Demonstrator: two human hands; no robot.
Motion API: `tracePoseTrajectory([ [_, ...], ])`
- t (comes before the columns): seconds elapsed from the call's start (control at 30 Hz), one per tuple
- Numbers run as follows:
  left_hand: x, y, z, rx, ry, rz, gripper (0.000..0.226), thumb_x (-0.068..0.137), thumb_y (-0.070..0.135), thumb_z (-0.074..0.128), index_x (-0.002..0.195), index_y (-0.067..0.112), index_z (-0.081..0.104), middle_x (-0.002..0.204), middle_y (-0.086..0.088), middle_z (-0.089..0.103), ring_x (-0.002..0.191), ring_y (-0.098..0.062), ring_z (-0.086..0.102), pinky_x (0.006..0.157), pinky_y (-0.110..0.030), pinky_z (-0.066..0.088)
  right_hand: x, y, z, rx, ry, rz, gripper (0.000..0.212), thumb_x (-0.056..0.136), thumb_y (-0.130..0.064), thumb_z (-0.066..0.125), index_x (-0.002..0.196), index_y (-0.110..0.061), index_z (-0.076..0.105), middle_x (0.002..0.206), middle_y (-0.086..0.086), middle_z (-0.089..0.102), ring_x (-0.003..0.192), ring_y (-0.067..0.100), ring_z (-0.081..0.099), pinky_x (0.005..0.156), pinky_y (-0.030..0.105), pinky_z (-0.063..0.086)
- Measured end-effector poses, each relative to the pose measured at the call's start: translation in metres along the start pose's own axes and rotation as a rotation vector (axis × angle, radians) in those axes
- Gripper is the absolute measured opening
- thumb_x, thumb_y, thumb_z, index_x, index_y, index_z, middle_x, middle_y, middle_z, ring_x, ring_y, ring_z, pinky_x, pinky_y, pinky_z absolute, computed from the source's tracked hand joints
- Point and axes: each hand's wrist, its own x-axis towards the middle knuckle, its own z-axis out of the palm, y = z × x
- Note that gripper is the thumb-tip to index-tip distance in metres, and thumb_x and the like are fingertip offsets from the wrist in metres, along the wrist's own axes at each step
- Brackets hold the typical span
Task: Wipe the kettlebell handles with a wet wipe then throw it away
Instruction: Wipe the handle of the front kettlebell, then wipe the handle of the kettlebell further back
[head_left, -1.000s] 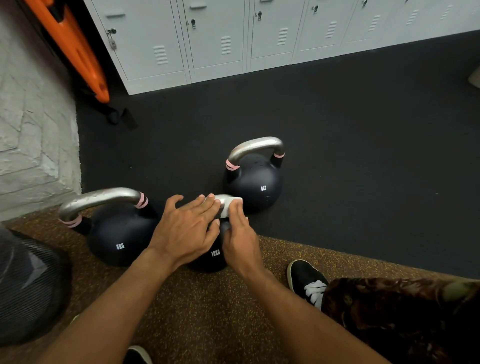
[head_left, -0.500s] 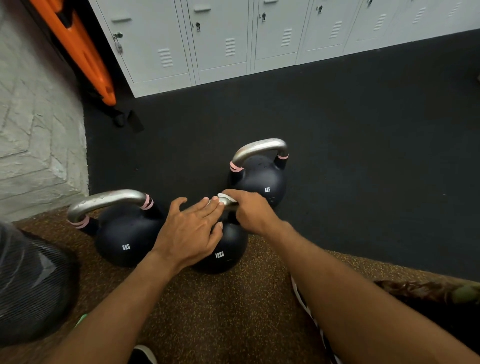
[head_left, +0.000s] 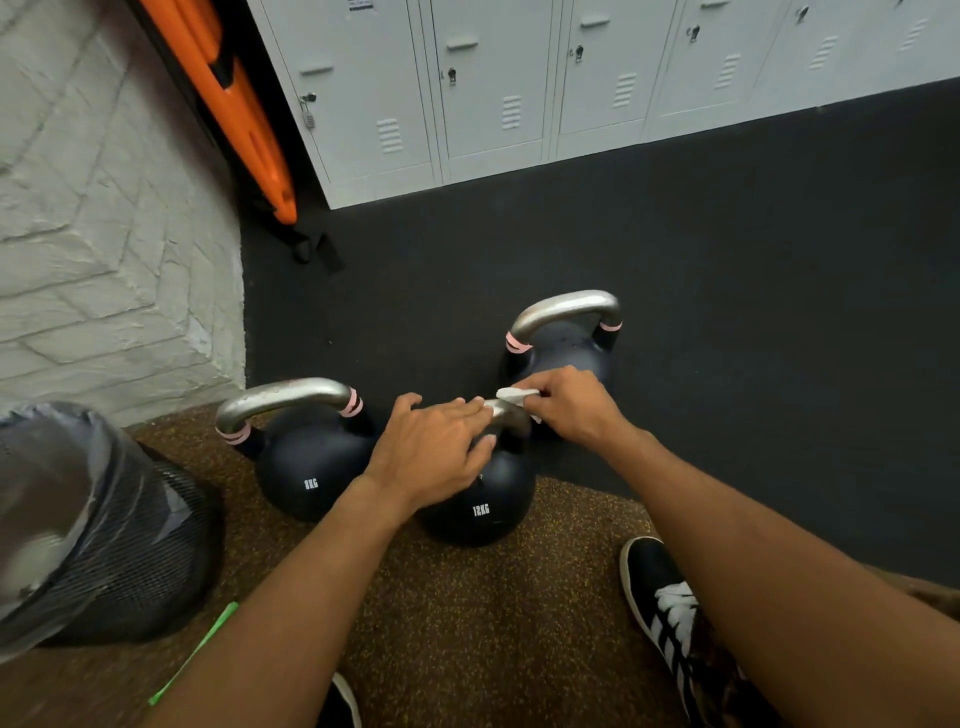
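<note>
Wipe (head_left: 514, 396) in action, out in the middle of the floor. Starting close: shoe (head_left: 660, 592) planted lower right, mesh bin (head_left: 145, 545) with its liner low on the left, handy for the throw-away. Up next, 12KG bell (head_left: 478, 514), upright on the seam of brown and black matting. Across its handle (head_left: 508, 415), left hand (head_left: 436, 452) laid flat, fingers straight, thumb spread wide, steadying by the look of it. Just beyond, right hand (head_left: 571, 410) pinching the white wipe between thumb and fingertips, holding it against the handle's far end. Off to the left, 8KG bell (head_left: 306, 467), handle bare and speckled; wiped or not, cannot tell. Further back, third bell (head_left: 566, 353), just behind the right hand, handle uncovered, no hand on it. Beyond that, black floor, then lockers (head_left: 467, 104) along the back. Verdict: mid-task, probably. Wiping under way on one handle of three, the other two impossible to call, bin trip yet to come.
</note>
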Motion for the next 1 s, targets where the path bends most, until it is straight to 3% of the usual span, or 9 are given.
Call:
tracePoseTrajectory([
  [0.07,-0.003,0.002,-0.001,0.028,0.009,-0.005,0.051,0.096,0.048,0.031,0.135,0.027,0.056,0.145,0.009,0.055,0.132,-0.011,0.053,0.106,-0.051,0.033,-0.009,-0.004,-0.001,-0.079,-0.029,-0.032,0.028,0.092,-0.034,0.06,0.117,-0.041,0.07,0.088,-0.006,0.074,0.089,0.016,0.066,0.084,0.029,0.047],
  [0.23,-0.013,0.002,-0.004,-0.089,0.104,-0.076,0.038,0.096,0.038,0.042,0.121,0.026,0.067,0.128,0.008,0.068,0.121,-0.012,0.061,0.101,-0.049,0.04,-0.024,-0.01,0.009,-0.278,-0.039,-0.128,0.033,0.096,-0.029,0.053,0.125,-0.033,0.068,0.113,0.002,0.073,0.102,0.026,0.066,0.09,0.04,0.05],
  [0.33,-0.019,-0.002,-0.014,-0.123,0.097,-0.147,0.04,0.095,0.037,0.045,0.129,0.029,0.065,0.132,0.01,0.066,0.122,-0.012,0.061,0.101,-0.044,0.041,-0.03,-0.007,0.004,-0.272,-0.175,-0.104,0.031,0.093,-0.028,0.055,0.12,-0.034,0.07,0.118,-0.001,0.071,0.104,0.024,0.065,0.092,0.04,0.05],
  [0.47,-0.026,-0.002,-0.035,-0.27,0.071,-0.293,0.046,0.097,0.033,0.056,0.143,0.03,0.054,0.139,0.009,0.061,0.129,-0.014,0.056,0.109,-0.042,0.034,-0.044,-0.003,0.0,0.099,-0.028,0.087,0.027,0.091,-0.019,0.063,0.116,-0.028,0.07,0.108,0.0,0.072,0.1,0.017,0.065,0.091,0.038,0.052],
  [0.57,-0.028,0.001,-0.044,-0.716,0.081,-0.448,0.048,0.092,0.03,0.067,0.139,0.028,0.056,0.122,0.007,0.071,0.115,-0.01,0.064,0.109,-0.03,0.038,-0.051,-0.012,-0.007,0.51,0.014,0.2,0.017,0.088,-0.013,0.071,0.102,-0.021,0.064,0.099,0.009,0.073,0.093,0.024,0.071,0.086,0.044,0.059],
  [0.6,-0.028,0.004,-0.045,-0.854,0.092,-0.476,0.047,0.09,0.028,0.07,0.136,0.027,0.059,0.113,0.008,0.074,0.109,-0.009,0.066,0.11,-0.034,0.042,-0.053,-0.018,-0.01,0.616,0.016,0.215,0.017,0.087,-0.01,0.072,0.1,-0.016,0.062,0.097,0.013,0.073,0.091,0.027,0.072,0.082,0.043,0.06],
  [0.73,-0.033,0.025,-0.053,-1.111,0.152,-0.468,0.036,0.082,0.03,0.077,0.117,0.031,0.069,0.097,0.01,0.078,0.098,-0.007,0.071,0.101,-0.043,0.052,-0.06,-0.051,-0.027,0.715,0.05,0.188,0.021,0.084,-0.007,0.076,0.097,-0.005,0.06,0.086,0.011,0.071,0.072,0.015,0.07,0.056,0.021,0.054],
  [0.9,-0.037,0.052,-0.063,-1.206,0.155,-0.431,0.061,0.058,0.062,0.08,0.113,0.036,0.072,0.098,0.017,0.077,0.1,-0.002,0.071,0.097,-0.042,0.054,-0.063,-0.073,-0.036,0.766,0.05,0.109,0.02,0.084,-0.018,0.077,0.094,-0.002,0.069,0.091,0.016,0.076,0.088,0.033,0.072,0.082,0.047,0.058],
  [1.0,-0.037,0.056,-0.064,-1.199,0.242,-0.501,0.056,0.059,0.055,0.081,0.111,0.035,0.073,0.093,0.016,0.077,0.093,-0.002,0.072,0.092,-0.042,0.057,-0.065,-0.079,-0.036,0.855,-0.009,0.082,0.018,0.088,-0.021,0.072,0.096,-0.006,0.074,0.1,0.018,0.075,0.086,0.029,0.072,0.082,0.046,0.057],
])
